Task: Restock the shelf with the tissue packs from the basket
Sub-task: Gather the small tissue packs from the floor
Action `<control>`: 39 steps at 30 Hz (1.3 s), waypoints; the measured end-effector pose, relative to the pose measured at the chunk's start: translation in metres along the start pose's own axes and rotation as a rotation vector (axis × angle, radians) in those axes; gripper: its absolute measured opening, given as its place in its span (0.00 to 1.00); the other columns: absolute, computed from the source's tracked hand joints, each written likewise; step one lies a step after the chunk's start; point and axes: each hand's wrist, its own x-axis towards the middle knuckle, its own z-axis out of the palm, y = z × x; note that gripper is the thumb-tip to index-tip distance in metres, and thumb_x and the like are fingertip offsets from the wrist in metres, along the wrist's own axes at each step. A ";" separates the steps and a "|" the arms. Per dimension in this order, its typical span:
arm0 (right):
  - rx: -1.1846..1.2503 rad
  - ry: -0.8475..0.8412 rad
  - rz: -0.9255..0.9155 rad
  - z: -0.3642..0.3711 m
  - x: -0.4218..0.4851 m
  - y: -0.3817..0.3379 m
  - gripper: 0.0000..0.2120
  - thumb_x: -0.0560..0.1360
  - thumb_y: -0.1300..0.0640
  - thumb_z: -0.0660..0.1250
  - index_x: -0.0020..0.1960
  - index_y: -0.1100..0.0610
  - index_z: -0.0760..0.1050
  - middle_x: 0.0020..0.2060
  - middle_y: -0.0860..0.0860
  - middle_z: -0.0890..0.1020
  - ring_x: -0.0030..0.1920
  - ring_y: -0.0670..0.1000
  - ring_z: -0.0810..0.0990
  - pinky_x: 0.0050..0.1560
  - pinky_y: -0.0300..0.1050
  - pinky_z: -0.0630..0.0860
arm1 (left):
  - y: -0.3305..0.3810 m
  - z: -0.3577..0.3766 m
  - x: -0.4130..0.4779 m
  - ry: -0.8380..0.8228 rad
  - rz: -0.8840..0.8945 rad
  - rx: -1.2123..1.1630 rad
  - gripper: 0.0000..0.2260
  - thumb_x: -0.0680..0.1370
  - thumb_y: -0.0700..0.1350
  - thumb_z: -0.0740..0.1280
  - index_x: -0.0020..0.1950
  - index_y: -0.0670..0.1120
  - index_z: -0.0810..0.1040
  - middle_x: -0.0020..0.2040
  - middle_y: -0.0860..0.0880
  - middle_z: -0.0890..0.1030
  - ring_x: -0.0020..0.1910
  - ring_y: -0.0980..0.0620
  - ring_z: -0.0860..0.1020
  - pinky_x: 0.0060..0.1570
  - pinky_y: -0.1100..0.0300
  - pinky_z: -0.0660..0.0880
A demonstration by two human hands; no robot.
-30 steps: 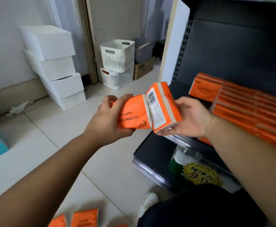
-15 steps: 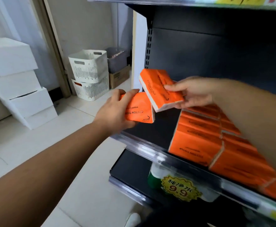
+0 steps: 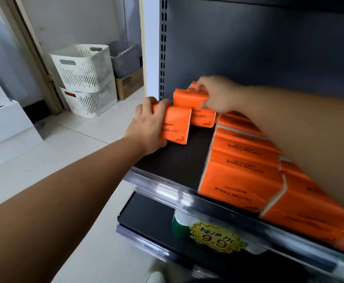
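Tissue packs in orange wrappers fill the right side of the dark shelf, laid flat in a row that runs from the clear front rail toward the back panel. In the head view, the right hand reaches deep into the shelf and grips one pack from above, fingers curled over its far edge and thumb on the near side; this pack sits on top of another pack lying at the back, just left of the row. The left hand holds a second pack, fingers wrapped over its top and thumb underneath, with the pack tilted above the bare left part of the shelf. The two held packs are just beside each other. A yellow price tag hangs under the rail. Two stacked white baskets stand on the floor by the wall.
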 end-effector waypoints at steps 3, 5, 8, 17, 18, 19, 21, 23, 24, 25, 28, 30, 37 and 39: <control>-0.156 0.028 -0.063 0.010 0.001 0.002 0.22 0.73 0.60 0.72 0.63 0.56 0.68 0.62 0.56 0.75 0.61 0.58 0.74 0.56 0.49 0.71 | 0.006 0.010 0.009 0.036 -0.047 -0.067 0.41 0.65 0.42 0.72 0.75 0.54 0.58 0.67 0.42 0.59 0.64 0.38 0.61 0.64 0.44 0.65; -0.251 0.058 -0.014 0.010 0.001 0.006 0.22 0.73 0.56 0.72 0.62 0.56 0.66 0.60 0.57 0.76 0.60 0.60 0.74 0.54 0.51 0.71 | 0.008 0.014 0.012 0.065 -0.061 -0.106 0.40 0.65 0.42 0.70 0.74 0.54 0.59 0.66 0.42 0.59 0.65 0.38 0.60 0.66 0.45 0.63; -0.351 0.057 0.038 0.008 0.002 0.011 0.23 0.71 0.51 0.74 0.61 0.56 0.69 0.60 0.58 0.76 0.62 0.61 0.73 0.57 0.53 0.71 | 0.010 0.015 0.017 0.024 -0.053 -0.171 0.43 0.62 0.44 0.71 0.74 0.53 0.58 0.67 0.43 0.58 0.67 0.39 0.58 0.68 0.47 0.59; -0.124 -0.011 -0.011 -0.003 -0.001 0.018 0.25 0.72 0.67 0.65 0.67 0.53 0.67 0.63 0.55 0.74 0.62 0.57 0.73 0.60 0.53 0.73 | 0.038 0.024 0.045 0.002 -0.126 -0.417 0.40 0.66 0.33 0.66 0.76 0.48 0.55 0.68 0.41 0.56 0.70 0.39 0.59 0.72 0.53 0.59; -0.080 -0.020 -0.007 -0.006 -0.001 0.018 0.26 0.72 0.68 0.64 0.68 0.53 0.66 0.63 0.55 0.74 0.61 0.57 0.74 0.60 0.53 0.73 | 0.041 0.024 0.048 -0.011 -0.137 -0.459 0.40 0.67 0.32 0.65 0.76 0.48 0.54 0.68 0.41 0.55 0.70 0.39 0.60 0.72 0.53 0.60; -0.046 -0.025 -0.004 -0.007 -0.002 0.018 0.26 0.72 0.68 0.63 0.68 0.53 0.65 0.63 0.55 0.74 0.61 0.57 0.74 0.59 0.53 0.74 | 0.045 0.024 0.050 -0.037 -0.158 -0.505 0.41 0.67 0.31 0.64 0.76 0.49 0.52 0.68 0.41 0.54 0.69 0.38 0.62 0.70 0.52 0.64; -0.018 -0.024 -0.005 -0.010 -0.005 0.017 0.26 0.73 0.67 0.62 0.69 0.53 0.65 0.63 0.55 0.74 0.61 0.56 0.74 0.60 0.52 0.73 | 0.054 0.024 0.054 -0.124 -0.232 -0.607 0.44 0.69 0.30 0.63 0.78 0.54 0.46 0.69 0.43 0.54 0.63 0.42 0.68 0.54 0.54 0.75; -0.018 -0.036 -0.014 -0.010 -0.009 0.017 0.25 0.74 0.67 0.62 0.69 0.54 0.66 0.65 0.54 0.73 0.63 0.56 0.73 0.62 0.49 0.72 | 0.060 0.026 0.058 -0.189 -0.307 -0.688 0.47 0.70 0.29 0.63 0.78 0.58 0.41 0.70 0.44 0.55 0.57 0.46 0.68 0.37 0.62 0.72; -0.023 -0.043 -0.021 -0.009 -0.011 0.017 0.25 0.74 0.67 0.61 0.69 0.55 0.66 0.65 0.54 0.73 0.63 0.55 0.73 0.63 0.49 0.71 | 0.061 0.028 0.060 -0.196 -0.327 -0.719 0.49 0.70 0.28 0.63 0.78 0.59 0.39 0.71 0.44 0.56 0.57 0.47 0.68 0.34 0.63 0.70; -0.031 -0.052 -0.027 -0.008 -0.013 0.017 0.24 0.74 0.67 0.61 0.69 0.55 0.67 0.65 0.54 0.74 0.63 0.55 0.73 0.64 0.49 0.71 | 0.061 0.029 0.061 -0.196 -0.337 -0.742 0.50 0.69 0.28 0.64 0.77 0.60 0.38 0.72 0.44 0.57 0.58 0.47 0.69 0.33 0.63 0.69; -0.054 -0.069 -0.038 -0.004 -0.015 0.019 0.22 0.75 0.66 0.61 0.67 0.54 0.71 0.65 0.53 0.74 0.63 0.54 0.74 0.65 0.51 0.72 | 0.055 0.030 0.063 -0.241 -0.340 -0.764 0.53 0.69 0.28 0.66 0.76 0.61 0.34 0.71 0.43 0.60 0.57 0.45 0.73 0.35 0.61 0.72; -0.060 -0.073 -0.035 -0.003 -0.016 0.020 0.20 0.76 0.63 0.62 0.67 0.52 0.72 0.66 0.52 0.74 0.64 0.54 0.73 0.65 0.51 0.72 | 0.052 0.026 0.062 -0.277 -0.346 -0.695 0.54 0.69 0.32 0.71 0.77 0.61 0.36 0.75 0.42 0.55 0.65 0.45 0.68 0.51 0.56 0.73; -0.093 0.026 -0.101 -0.010 -0.029 0.005 0.22 0.75 0.48 0.67 0.66 0.53 0.70 0.63 0.53 0.73 0.64 0.56 0.72 0.64 0.55 0.70 | 0.007 -0.017 0.032 -0.159 -0.231 -0.156 0.53 0.67 0.48 0.78 0.78 0.59 0.42 0.77 0.44 0.48 0.74 0.38 0.57 0.70 0.43 0.63; -0.076 0.055 -0.116 -0.012 -0.035 -0.009 0.24 0.73 0.42 0.68 0.64 0.52 0.70 0.60 0.52 0.74 0.61 0.55 0.73 0.63 0.55 0.70 | -0.009 -0.040 0.015 -0.181 -0.242 0.026 0.51 0.68 0.50 0.77 0.78 0.58 0.44 0.76 0.44 0.51 0.73 0.36 0.59 0.69 0.39 0.63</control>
